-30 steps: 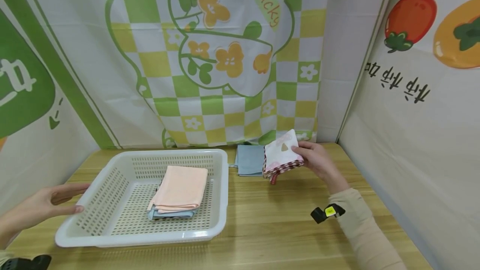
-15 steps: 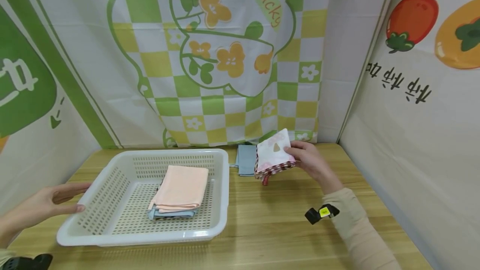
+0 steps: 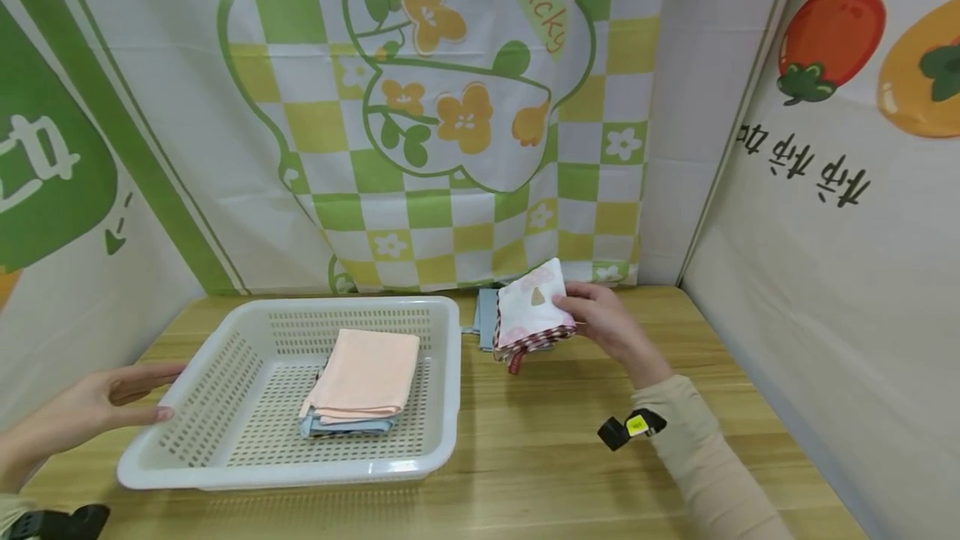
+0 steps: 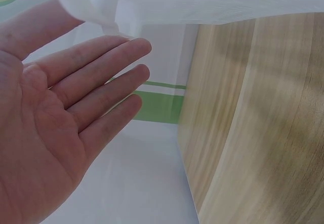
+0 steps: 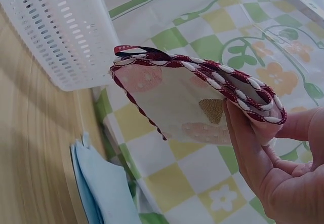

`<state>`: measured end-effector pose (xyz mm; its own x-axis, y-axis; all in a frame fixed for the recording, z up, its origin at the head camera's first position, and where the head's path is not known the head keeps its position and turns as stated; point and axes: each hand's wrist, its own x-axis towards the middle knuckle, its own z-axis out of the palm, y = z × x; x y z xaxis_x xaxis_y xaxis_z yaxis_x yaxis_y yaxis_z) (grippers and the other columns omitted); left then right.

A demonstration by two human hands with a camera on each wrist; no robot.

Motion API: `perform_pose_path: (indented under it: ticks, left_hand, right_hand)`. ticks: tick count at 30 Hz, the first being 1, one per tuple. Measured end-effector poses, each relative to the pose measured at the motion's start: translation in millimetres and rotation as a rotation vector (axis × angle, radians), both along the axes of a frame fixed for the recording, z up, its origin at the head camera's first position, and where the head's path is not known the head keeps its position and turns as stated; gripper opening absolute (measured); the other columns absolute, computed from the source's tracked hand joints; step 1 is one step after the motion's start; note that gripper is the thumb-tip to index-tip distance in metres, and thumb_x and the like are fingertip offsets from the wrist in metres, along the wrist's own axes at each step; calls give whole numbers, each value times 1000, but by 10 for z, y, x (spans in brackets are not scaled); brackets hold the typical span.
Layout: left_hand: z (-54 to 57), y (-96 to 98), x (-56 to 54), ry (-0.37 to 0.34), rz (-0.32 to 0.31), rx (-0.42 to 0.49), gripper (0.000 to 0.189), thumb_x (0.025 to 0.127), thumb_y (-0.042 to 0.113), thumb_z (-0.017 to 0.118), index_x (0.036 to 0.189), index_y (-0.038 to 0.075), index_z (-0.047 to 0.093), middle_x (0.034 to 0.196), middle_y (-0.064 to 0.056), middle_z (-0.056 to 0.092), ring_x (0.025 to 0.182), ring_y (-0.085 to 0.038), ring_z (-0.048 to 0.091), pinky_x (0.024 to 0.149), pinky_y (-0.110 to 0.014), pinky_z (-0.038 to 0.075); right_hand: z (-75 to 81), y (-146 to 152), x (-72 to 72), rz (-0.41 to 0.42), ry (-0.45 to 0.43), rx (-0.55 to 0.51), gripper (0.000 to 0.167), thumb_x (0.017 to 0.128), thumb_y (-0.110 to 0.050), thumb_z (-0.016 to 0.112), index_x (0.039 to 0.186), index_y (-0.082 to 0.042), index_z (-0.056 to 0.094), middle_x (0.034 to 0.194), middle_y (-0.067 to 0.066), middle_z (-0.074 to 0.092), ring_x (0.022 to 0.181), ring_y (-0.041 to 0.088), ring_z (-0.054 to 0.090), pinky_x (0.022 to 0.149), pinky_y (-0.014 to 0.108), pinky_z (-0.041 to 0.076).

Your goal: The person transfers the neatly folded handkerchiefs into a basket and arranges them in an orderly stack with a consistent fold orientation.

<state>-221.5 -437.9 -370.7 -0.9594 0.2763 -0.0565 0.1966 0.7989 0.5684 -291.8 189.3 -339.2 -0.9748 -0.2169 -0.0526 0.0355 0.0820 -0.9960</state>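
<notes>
My right hand (image 3: 603, 323) pinches a folded white cloth (image 3: 531, 302) with pink prints and a dark red and white edging. In the right wrist view, the thumb and fingers hold the cloth (image 5: 177, 102) at one end, its folded layers and loop tag showing. The cloth hangs above the table, partly covering a folded blue cloth (image 3: 486, 319). My left hand (image 3: 93, 407) is at the left side of a white plastic basket (image 3: 300, 476), thumb tip at the rim. Its fingers (image 4: 101, 59) are straight in the left wrist view. Inside the basket lies a folded peach cloth (image 3: 367, 369) on a blue one (image 3: 360, 426).
The wooden table (image 3: 540, 465) ends at a hanging curtain (image 3: 427, 232) with green and yellow checks at the back. Printed white sheets (image 3: 810, 273) close off both sides. The blue cloth lies between the basket and the right hand, near the curtain.
My right hand has carried the white printed cloth to the left, toward the basket, covering more of the blue cloth. The left hand stays at the basket's side.
</notes>
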Motion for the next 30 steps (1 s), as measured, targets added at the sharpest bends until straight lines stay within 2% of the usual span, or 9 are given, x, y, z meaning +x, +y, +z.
perform_pose_path:
  ticks: [3, 4, 7, 10, 11, 22, 30]
  left_hand:
    - [5, -1, -4, 7, -2, -10, 64, 90, 26, 66, 140, -3, 41, 112, 43, 34, 94, 28, 31, 75, -41, 54]
    - [7, -1, -6, 7, -3, -10, 64, 90, 26, 66, 140, -4, 41, 112, 43, 35, 94, 28, 32, 75, -41, 54]
    - [10, -1, -10, 12, -1, -16, 64, 90, 27, 66, 140, -3, 41, 114, 40, 37, 94, 28, 32, 77, -45, 54]
    - [11, 5, -12, 8, 6, -16, 64, 89, 28, 66, 140, -3, 41, 115, 36, 40, 92, 28, 32, 78, -61, 48]
    - [13, 6, -12, 9, 7, -20, 64, 89, 28, 66, 140, -3, 42, 115, 35, 40, 92, 27, 32, 78, -62, 48]
    - [24, 9, -5, 1, 7, -18, 63, 90, 27, 66, 140, -3, 41, 116, 35, 41, 92, 26, 33, 79, -63, 47]
    - [13, 8, -6, 7, 12, -26, 64, 89, 28, 66, 139, -3, 42, 119, 28, 45, 92, 26, 34, 79, -59, 49]
  right_hand:
    - [-2, -32, -5, -2, -1, -3, 51, 96, -16, 54, 137, 10, 39, 104, 6, 61, 83, 7, 61, 70, 20, 53]
    - [-1, -42, -7, -3, -3, -7, 50, 96, -16, 54, 137, 10, 40, 104, 6, 60, 83, 7, 61, 70, 20, 53]
    - [3, -73, -12, -3, -5, -15, 49, 96, -15, 53, 136, 10, 40, 102, 4, 61, 82, 7, 62, 70, 19, 53]
    - [8, -108, -16, 0, -9, -26, 48, 96, -14, 53, 136, 10, 41, 99, 2, 61, 81, 7, 62, 69, 19, 53]
    - [6, -118, -17, 4, -9, -25, 48, 96, -14, 53, 136, 10, 41, 99, 2, 61, 81, 7, 62, 69, 19, 53]
    - [31, -250, -18, 17, -16, -35, 45, 96, -13, 53, 135, 9, 42, 98, 3, 62, 80, 9, 63, 71, 21, 54]
    - [62, -322, -1, 33, -9, -57, 43, 97, -11, 52, 133, 10, 42, 99, 3, 60, 82, 9, 62, 72, 21, 54]
